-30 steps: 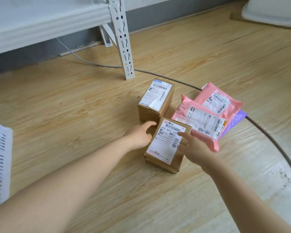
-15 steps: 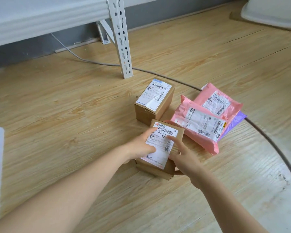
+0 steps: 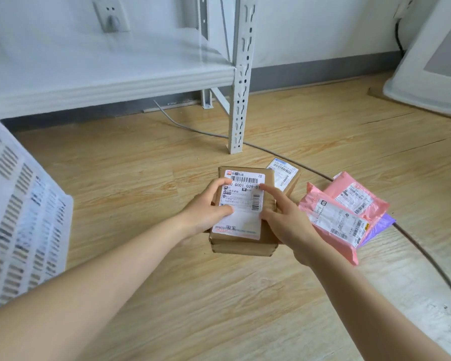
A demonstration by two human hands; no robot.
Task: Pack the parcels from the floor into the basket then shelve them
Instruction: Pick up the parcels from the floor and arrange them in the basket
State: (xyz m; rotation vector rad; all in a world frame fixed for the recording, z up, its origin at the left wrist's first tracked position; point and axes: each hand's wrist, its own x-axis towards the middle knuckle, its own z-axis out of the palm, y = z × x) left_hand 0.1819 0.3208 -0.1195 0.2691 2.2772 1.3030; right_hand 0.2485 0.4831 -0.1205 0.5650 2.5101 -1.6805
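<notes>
brown cardboard box (image 3: pixel 242 238) you've now lifted, left hand (image 3: pixel 206 212) and right hand (image 3: pixel 287 220) gripping it; second cardboard box (image 3: pixel 284 175), two pink mailers (image 3: pixel 331 225), one purple mailer (image 3: pixel 380 225) remain on the floor.

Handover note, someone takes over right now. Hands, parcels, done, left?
Left hand and right hand both grip the brown box, lifted off the floor.
Second box behind it, two pink bags and a purple bag on the floor at right.
Basket at left.
Done: one box picked up.
Left: basket it, pack the rest, shelve.
</notes>
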